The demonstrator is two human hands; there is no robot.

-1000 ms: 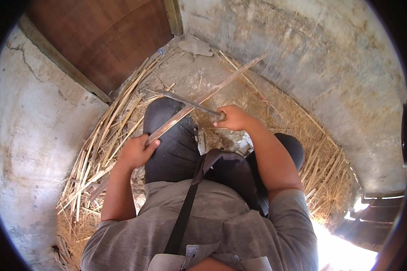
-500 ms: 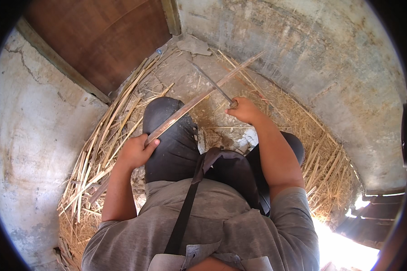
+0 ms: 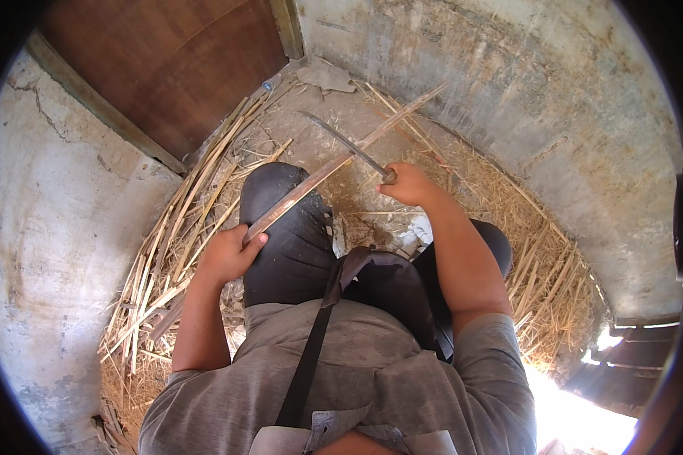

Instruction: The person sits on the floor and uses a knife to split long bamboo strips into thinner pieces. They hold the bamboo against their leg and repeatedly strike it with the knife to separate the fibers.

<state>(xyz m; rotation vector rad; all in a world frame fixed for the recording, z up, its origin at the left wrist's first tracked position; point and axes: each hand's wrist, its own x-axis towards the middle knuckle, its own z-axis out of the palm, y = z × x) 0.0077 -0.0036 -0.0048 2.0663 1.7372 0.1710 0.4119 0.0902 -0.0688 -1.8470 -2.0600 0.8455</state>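
Observation:
A long, pale brown wooden strip [image 3: 308, 184] slants across my knee, its pointed far end towards the wall at the upper right. My left hand [image 3: 231, 255] is wrapped round the near part of the strip, beside my left thigh. In my right hand [image 3: 407, 184] is the handle of a dark, curved knife [image 3: 340, 139]. Its blade crosses the strip beyond my knee, the tip pointing to the upper left. Whether the edge bites into the wood I cannot tell.
Split sticks [image 3: 176, 220] lie in a long pile on the left, by a brown door [image 3: 167, 61]. Straw and shavings [image 3: 542, 273] cover the floor on the right. Stained walls [image 3: 508, 83] close in both sides. A black bag [image 3: 383, 280] hangs across my lap.
The knife has turned so that its blade lies flatter, with the tip lower and further left. My right hand has shifted slightly left. The strip and my left hand stay in place.

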